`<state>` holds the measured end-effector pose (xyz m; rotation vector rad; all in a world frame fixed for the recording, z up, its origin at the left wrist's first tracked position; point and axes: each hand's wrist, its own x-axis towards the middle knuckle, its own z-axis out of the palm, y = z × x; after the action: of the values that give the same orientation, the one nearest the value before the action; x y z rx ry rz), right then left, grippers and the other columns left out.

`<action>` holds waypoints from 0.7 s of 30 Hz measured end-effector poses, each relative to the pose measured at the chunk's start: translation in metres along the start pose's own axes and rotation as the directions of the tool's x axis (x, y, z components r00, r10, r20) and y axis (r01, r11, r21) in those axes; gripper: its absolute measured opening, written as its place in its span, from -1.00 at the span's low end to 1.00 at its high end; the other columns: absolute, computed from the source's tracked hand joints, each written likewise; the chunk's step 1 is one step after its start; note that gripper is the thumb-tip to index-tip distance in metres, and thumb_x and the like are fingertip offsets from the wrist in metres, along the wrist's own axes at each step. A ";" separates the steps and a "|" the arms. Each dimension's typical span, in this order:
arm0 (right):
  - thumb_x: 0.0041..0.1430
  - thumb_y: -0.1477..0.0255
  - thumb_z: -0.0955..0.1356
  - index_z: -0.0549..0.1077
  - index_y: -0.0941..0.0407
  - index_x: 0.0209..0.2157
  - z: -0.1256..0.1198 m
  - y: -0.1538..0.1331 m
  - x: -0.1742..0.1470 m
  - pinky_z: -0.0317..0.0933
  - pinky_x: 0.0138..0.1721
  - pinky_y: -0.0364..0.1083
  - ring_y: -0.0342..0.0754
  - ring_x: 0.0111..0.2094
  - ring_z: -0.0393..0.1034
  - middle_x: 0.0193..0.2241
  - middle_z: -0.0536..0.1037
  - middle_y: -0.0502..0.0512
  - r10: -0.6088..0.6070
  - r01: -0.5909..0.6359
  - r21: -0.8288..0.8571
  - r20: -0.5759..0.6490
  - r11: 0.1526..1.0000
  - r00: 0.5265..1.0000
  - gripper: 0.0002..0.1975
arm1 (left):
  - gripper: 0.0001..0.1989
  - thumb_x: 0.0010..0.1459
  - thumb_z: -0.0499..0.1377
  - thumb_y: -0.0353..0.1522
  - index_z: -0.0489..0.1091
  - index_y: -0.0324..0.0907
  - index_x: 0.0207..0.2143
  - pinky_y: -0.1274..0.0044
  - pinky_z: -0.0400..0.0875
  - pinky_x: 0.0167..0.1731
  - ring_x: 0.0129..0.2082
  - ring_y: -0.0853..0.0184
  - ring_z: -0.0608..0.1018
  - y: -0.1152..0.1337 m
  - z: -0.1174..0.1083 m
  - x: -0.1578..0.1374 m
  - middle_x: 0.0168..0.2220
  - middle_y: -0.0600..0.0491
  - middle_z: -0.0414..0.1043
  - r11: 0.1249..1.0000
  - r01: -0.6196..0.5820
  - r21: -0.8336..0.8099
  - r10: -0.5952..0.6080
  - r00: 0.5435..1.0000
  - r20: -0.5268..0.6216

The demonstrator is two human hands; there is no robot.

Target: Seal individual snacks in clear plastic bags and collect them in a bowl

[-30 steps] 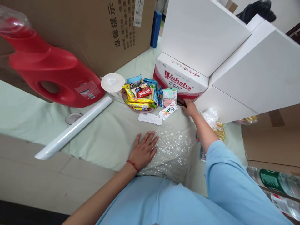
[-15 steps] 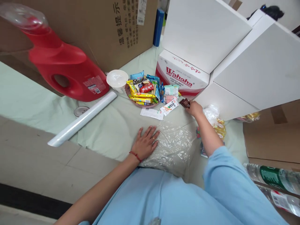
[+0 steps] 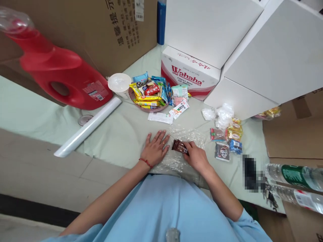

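Observation:
My left hand [image 3: 155, 148] lies flat with fingers spread, at the left edge of a sheet of clear plastic film [image 3: 174, 164] spread over the cloth. My right hand [image 3: 196, 155] is closed on some small brown snack packets [image 3: 180, 147] and holds them over the film, just right of my left fingers; how many they are I cannot tell. Beyond the hands stands a round basket [image 3: 148, 109] heaped with wrapped snacks [image 3: 150, 97]. Beside it lie a white-and-orange sachet [image 3: 179, 109] and a pale flat packet [image 3: 160, 117].
A roll of film [image 3: 88, 127], a red jug [image 3: 65, 74] and a white tub [image 3: 119, 84] are on the left. A Wahaha carton [image 3: 189, 74] stands behind. At right are crumpled plastic [image 3: 224, 115], several small packets [image 3: 222, 151], keys [image 3: 270, 198] and bottles [image 3: 294, 175].
My right hand has come back from beside the Wahaha carton to the film, bringing the brown packets near my left hand. My left hand stays flat. The view has shifted slightly.

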<state>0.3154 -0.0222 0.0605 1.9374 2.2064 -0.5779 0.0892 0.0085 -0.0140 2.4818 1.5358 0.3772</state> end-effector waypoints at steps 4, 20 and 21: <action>0.32 0.35 0.31 0.21 -0.04 0.34 0.001 0.002 -0.002 0.34 -0.24 -0.02 0.13 -0.13 0.55 0.15 0.44 0.22 -0.028 0.027 -0.070 -0.016 0.997 0.999 -0.43 | -0.47 0.44 -0.11 -0.17 0.15 0.02 0.40 0.04 -0.26 0.42 0.45 0.15 0.14 0.001 0.000 -0.001 0.47 0.01 0.02 1.000 -0.002 0.017 0.002 1.000 -0.005; 0.31 0.36 0.35 0.25 -0.01 0.32 0.005 0.002 0.007 0.36 -0.10 -0.02 0.14 0.03 0.49 0.18 0.45 0.22 -0.110 0.110 -0.038 -0.013 0.993 0.994 -0.43 | -0.46 0.43 -0.10 -0.18 0.15 0.02 0.40 -0.03 -0.18 0.38 0.43 0.10 0.18 0.003 0.000 0.001 0.45 -0.04 0.08 0.999 -0.010 0.044 0.010 1.000 -0.002; 0.30 0.37 0.35 0.24 -0.01 0.32 0.006 0.003 0.006 0.37 -0.10 -0.01 0.14 0.03 0.49 0.20 0.43 0.22 -0.111 0.110 -0.029 -0.020 0.993 0.994 -0.42 | -0.47 0.43 -0.10 -0.18 0.15 0.02 0.40 -0.04 -0.18 0.38 0.43 0.09 0.19 0.002 -0.001 0.001 0.44 -0.05 0.10 0.999 -0.010 0.042 0.010 1.000 0.002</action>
<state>0.3166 -0.0190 0.0525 1.8252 2.3338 -0.5410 0.0916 0.0083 -0.0125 2.5221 1.5464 0.3470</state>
